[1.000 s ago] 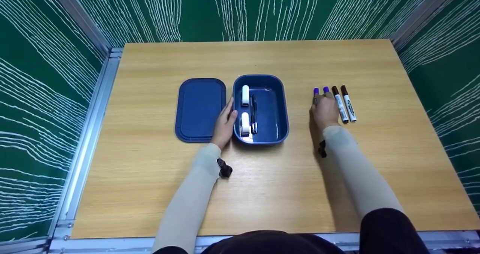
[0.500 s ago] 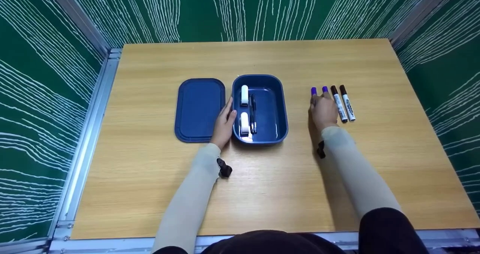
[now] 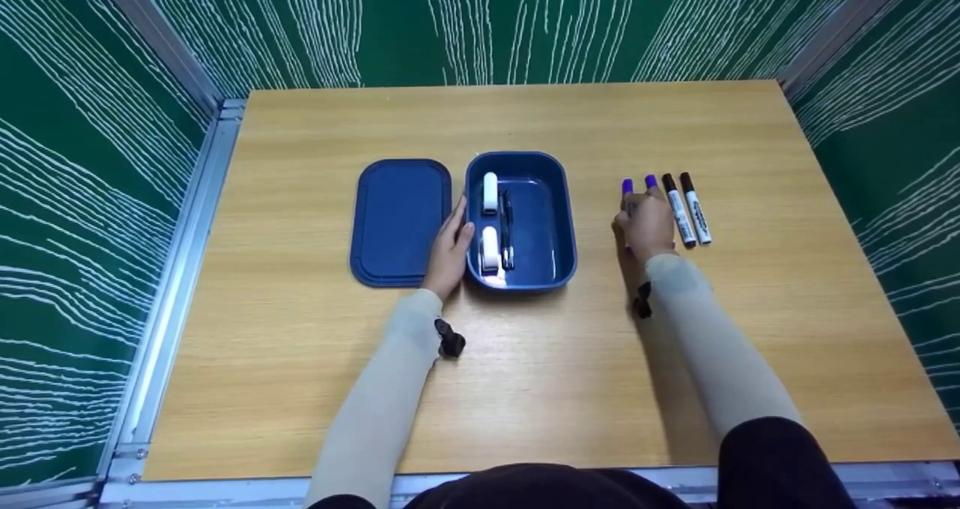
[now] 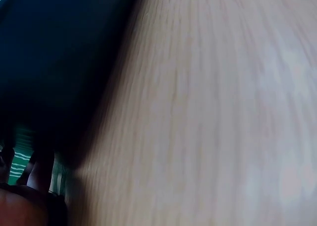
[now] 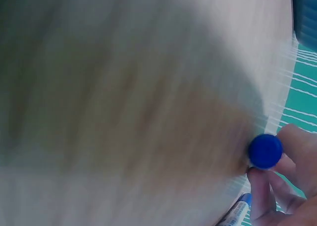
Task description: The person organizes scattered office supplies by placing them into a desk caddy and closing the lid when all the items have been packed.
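Observation:
My left hand (image 3: 448,250) rests with straight fingers against the left wall of a blue box (image 3: 544,227). Within the box, two white rounded oblong items (image 3: 490,248) of unclear kind lie in line beside slim dark pens (image 3: 507,227). Over on the right, my right hand (image 3: 650,224) pinches a purple-capped marker (image 3: 627,186) between thumb and fingers; its round blue end (image 5: 265,151) faces the right wrist camera. A second purple-capped marker (image 3: 650,181) lies partly hidden under that hand. The left wrist view shows the dark box wall (image 4: 54,52) and a few fingertips.
Two dark-capped white markers (image 3: 688,209) lie side by side, right of my right hand. A blue lid (image 3: 401,220) lies flat left of the box. Green walls (image 3: 397,28) with white lines and metal rails (image 3: 176,269) border the wooden table (image 3: 525,396).
My right hand and the left purple-capped marker have shifted slightly to the left, and the thumb shows more at its side. My left hand stays at the box.

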Available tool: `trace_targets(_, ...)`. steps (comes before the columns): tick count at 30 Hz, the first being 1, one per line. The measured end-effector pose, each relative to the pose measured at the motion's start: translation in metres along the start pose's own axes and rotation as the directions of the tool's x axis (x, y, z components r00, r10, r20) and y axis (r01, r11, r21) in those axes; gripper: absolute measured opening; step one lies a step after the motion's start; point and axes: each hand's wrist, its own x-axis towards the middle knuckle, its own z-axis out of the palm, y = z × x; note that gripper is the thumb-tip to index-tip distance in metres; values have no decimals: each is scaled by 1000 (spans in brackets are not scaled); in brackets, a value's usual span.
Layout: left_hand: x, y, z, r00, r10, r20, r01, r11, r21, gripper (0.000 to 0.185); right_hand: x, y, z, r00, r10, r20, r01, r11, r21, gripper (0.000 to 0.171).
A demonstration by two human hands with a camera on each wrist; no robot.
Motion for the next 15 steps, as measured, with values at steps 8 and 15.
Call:
trace_targets(8,1,-1,1,1000,21,-4,-21,1000,-3,53,3,4,-3,1000,28,15,-29,994,105,40)
trace_targets(15,0,0,0,1000,20,-9,-20,1000,-7,53,4,3,-4,998,57,21,-60,986,158,41)
